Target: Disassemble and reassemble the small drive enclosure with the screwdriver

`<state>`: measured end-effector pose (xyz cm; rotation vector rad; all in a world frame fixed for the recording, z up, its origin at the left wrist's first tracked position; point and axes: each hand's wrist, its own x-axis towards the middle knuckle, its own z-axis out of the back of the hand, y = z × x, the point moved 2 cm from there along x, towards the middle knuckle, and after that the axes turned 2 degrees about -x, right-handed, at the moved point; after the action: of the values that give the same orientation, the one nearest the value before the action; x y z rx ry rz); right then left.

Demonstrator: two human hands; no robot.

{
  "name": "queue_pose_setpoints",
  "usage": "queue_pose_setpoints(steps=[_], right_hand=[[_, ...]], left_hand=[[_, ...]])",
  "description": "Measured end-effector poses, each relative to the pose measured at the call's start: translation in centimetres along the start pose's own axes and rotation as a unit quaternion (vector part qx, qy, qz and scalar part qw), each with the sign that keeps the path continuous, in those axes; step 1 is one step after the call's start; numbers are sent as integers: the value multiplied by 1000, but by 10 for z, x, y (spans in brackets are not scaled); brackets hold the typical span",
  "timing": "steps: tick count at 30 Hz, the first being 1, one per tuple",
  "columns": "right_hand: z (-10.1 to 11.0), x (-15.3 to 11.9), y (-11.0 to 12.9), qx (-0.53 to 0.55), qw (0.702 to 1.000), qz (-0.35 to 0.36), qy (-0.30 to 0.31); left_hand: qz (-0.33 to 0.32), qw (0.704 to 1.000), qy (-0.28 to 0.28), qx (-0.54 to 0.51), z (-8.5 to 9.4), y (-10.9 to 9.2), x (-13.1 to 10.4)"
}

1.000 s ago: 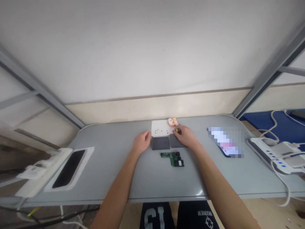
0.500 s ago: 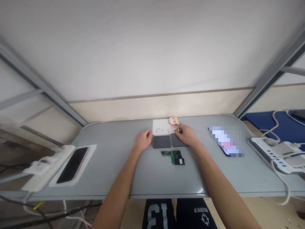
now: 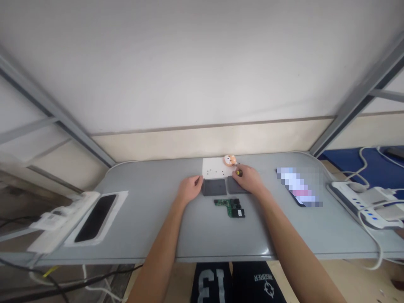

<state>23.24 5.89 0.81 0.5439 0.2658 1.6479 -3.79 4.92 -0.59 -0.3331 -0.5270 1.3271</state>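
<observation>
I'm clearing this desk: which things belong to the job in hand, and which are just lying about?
In the job, apparently:
yellow-ended tool in the right hand
two dark panels
green circuit board
small dark pieces
white sheet under them

Lying about, apparently:
phone, right
black slab, left
power strips
animal figure (unsure)

The panels (image 3: 215, 187) are dark grey, the board (image 3: 230, 208) green.

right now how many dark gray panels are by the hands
2. The left panel lies beside the left hand; the right panel is partly covered by the right hand. Anything beneath that hand would be hidden.
</observation>
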Motion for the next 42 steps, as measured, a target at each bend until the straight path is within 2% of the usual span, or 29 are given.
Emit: queue_pose_setpoints(steps=[11, 19, 29, 35, 42], right_hand=[[1, -2, 2, 17, 1000, 4, 2], [-1, 0, -1, 17, 999, 39, 15], [1, 0, -6, 36, 998, 44, 20], [4, 1, -10, 54, 998, 24, 19], [10, -2, -3, 57, 998, 1, 24]], left_hand=[[-10, 1000, 6, -13, 1, 0, 0], [-17, 1000, 18, -14, 3, -4, -2], [-53, 998, 27, -20, 3, -4, -3], [-56, 998, 22, -13, 2, -6, -2], [-63, 998, 10, -14, 2, -6, -3]])
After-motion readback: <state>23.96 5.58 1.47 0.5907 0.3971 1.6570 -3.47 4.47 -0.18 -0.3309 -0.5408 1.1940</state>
